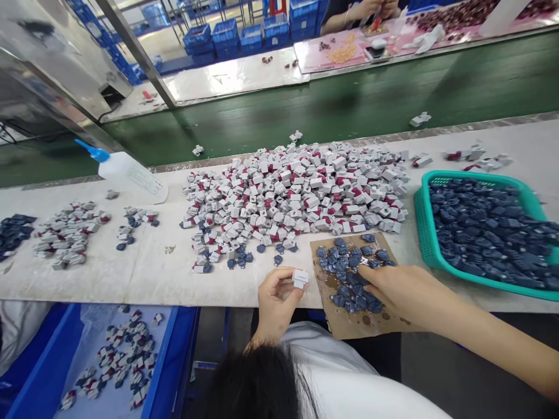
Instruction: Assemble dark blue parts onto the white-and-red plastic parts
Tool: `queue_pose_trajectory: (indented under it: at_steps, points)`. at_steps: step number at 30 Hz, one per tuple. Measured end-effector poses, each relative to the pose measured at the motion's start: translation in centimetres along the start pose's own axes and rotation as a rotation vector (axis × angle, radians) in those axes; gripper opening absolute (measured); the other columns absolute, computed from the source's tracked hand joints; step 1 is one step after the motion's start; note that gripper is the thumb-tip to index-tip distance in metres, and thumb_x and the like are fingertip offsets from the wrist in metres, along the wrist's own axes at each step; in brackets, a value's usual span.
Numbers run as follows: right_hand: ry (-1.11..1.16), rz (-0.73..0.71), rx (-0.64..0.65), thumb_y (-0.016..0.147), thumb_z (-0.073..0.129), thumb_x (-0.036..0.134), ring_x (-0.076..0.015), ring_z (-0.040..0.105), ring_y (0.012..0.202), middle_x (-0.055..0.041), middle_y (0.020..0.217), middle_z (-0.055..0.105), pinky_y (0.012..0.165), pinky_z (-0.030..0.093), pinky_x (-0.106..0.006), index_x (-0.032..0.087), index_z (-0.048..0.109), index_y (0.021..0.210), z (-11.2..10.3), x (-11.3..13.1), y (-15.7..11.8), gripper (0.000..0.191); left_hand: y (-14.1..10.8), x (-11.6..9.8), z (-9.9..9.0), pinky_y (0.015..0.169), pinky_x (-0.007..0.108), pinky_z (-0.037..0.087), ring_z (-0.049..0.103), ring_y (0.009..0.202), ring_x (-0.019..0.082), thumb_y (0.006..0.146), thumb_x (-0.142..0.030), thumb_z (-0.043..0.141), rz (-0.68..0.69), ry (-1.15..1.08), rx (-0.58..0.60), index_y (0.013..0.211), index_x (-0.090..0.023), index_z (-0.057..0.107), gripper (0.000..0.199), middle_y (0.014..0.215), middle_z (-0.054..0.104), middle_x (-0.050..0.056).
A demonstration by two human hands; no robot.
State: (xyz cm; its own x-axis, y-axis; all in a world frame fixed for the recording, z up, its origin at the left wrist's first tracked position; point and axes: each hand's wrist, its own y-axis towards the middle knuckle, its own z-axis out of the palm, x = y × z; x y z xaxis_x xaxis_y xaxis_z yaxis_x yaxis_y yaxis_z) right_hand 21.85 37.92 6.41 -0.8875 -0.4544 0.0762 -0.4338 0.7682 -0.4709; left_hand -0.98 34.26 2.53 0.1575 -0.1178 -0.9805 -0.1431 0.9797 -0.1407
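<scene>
My left hand (pixel 276 299) pinches a small light-grey plastic block (pixel 300 278) between thumb and fingers, just above the table's front edge. On the right, my right hand (pixel 388 286) reaches down over a brown cardboard sheet (pixel 349 326). Its fingers are drawn together among small dark blue plastic pieces (pixel 341 262); what they pinch, if anything, is hidden. Wet, shiny spots surround these pieces on the cardboard. Behind both hands lies a large heap of grey-and-maroon plastic parts (pixel 288 192), with several blue-tipped ones along its front.
A green basket (pixel 430 256) of dark blue pieces stands at right. A white bottle with a blue nozzle (pixel 133 176) stands tilted at left, near small part piles (pixel 70 233). Below is a blue bin (pixel 163 355) with parts. Across the green conveyor (pixel 244 116), another person's hands (pixel 371 9) work.
</scene>
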Motion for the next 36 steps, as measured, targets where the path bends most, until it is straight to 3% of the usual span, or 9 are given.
queue_pose_trajectory:
  at_steps: [4,7,9,11,18,23,27,31,36]
  points:
    - [0.102,0.008,-0.051,0.089,0.048,0.021,-0.0198,0.055,0.050,-0.0017,0.057,0.056,0.044,0.016,-0.027,0.019,0.044,0.080,-0.5,-0.2,-0.6,0.010,0.0,-0.5,0.5,0.059,0.022,0.055,0.065,0.066,0.014,0.063,-0.024,0.078,-0.064,-0.063,0.029,0.076,-0.016,0.065,0.020,0.073,0.068,0.003]
    - [0.559,-0.074,-0.201,0.095,0.041,0.040,-0.0140,0.048,0.047,0.0026,0.055,0.051,0.045,0.028,-0.024,0.021,0.043,0.082,-1.6,1.1,-1.4,0.024,-0.1,-1.1,0.9,0.061,0.023,0.055,0.065,0.066,0.014,0.064,-0.028,0.078,-0.098,-0.107,0.110,0.075,-0.016,0.066,0.021,0.070,0.069,0.003]
    - [0.881,-0.132,-0.275,0.095,0.040,0.047,-0.0119,0.046,0.047,0.0035,0.054,0.049,0.044,0.029,-0.023,0.021,0.045,0.082,-2.3,2.5,-1.8,0.030,-0.2,-1.6,1.2,0.062,0.024,0.056,0.066,0.067,0.015,0.064,-0.030,0.079,-0.111,-0.130,0.135,0.075,-0.016,0.066,0.022,0.070,0.069,0.003]
    - [1.012,-0.142,-0.299,0.095,0.042,0.048,-0.0107,0.045,0.048,0.0030,0.056,0.049,0.043,0.027,-0.022,0.020,0.048,0.081,-2.7,3.8,-2.1,0.031,-0.3,-2.1,1.4,0.061,0.024,0.056,0.065,0.066,0.015,0.063,-0.030,0.080,-0.104,-0.155,0.150,0.075,-0.016,0.066,0.023,0.071,0.068,0.003]
    - [0.934,-0.184,-0.245,0.094,0.043,0.041,-0.0100,0.041,0.047,0.0038,0.054,0.047,0.044,0.025,-0.022,0.020,0.048,0.081,-2.9,4.5,-2.0,0.026,-0.7,-2.4,1.1,0.062,0.024,0.056,0.065,0.068,0.014,0.069,-0.027,0.077,-0.022,-0.131,0.247,0.078,-0.017,0.067,0.017,0.077,0.067,0.004]
    - [0.742,-0.264,-0.033,0.093,0.042,0.033,-0.0092,0.035,0.049,0.0043,0.056,0.043,0.046,0.021,-0.022,0.019,0.032,0.072,-4.7,4.0,-1.7,0.027,-0.5,-2.2,-0.1,0.065,0.025,0.058,0.066,0.072,0.015,0.072,-0.028,0.075,0.048,-0.025,0.395,0.082,-0.014,0.067,0.019,0.082,0.068,0.006]
    - [0.741,-0.335,0.105,0.093,0.040,0.032,-0.0086,0.035,0.051,0.0044,0.057,0.040,0.047,0.023,-0.021,0.018,0.033,0.070,-5.8,4.1,-1.2,0.028,-0.6,-2.3,-0.8,0.065,0.023,0.057,0.066,0.074,0.014,0.072,-0.022,0.074,0.124,0.070,0.501,0.082,-0.014,0.068,0.014,0.083,0.068,0.007]
    - [0.838,-0.331,0.127,0.092,0.041,0.036,-0.0085,0.033,0.050,0.0046,0.056,0.038,0.046,0.023,-0.021,0.018,0.035,0.070,-5.3,4.0,-0.8,0.029,-1.2,-1.8,-0.7,0.067,0.023,0.057,0.066,0.076,0.014,0.073,-0.018,0.073,0.116,0.009,0.452,0.082,-0.015,0.067,0.012,0.083,0.068,0.007]
    - [0.996,-0.340,0.155,0.091,0.042,0.038,-0.0082,0.036,0.048,0.0055,0.052,0.040,0.046,0.025,-0.020,0.018,0.035,0.072,-3.3,4.3,0.2,0.028,-1.6,-0.9,-0.7,0.067,0.024,0.056,0.066,0.072,0.014,0.072,-0.023,0.075,-0.008,-0.038,0.370,0.080,-0.014,0.064,0.016,0.081,0.066,0.006]
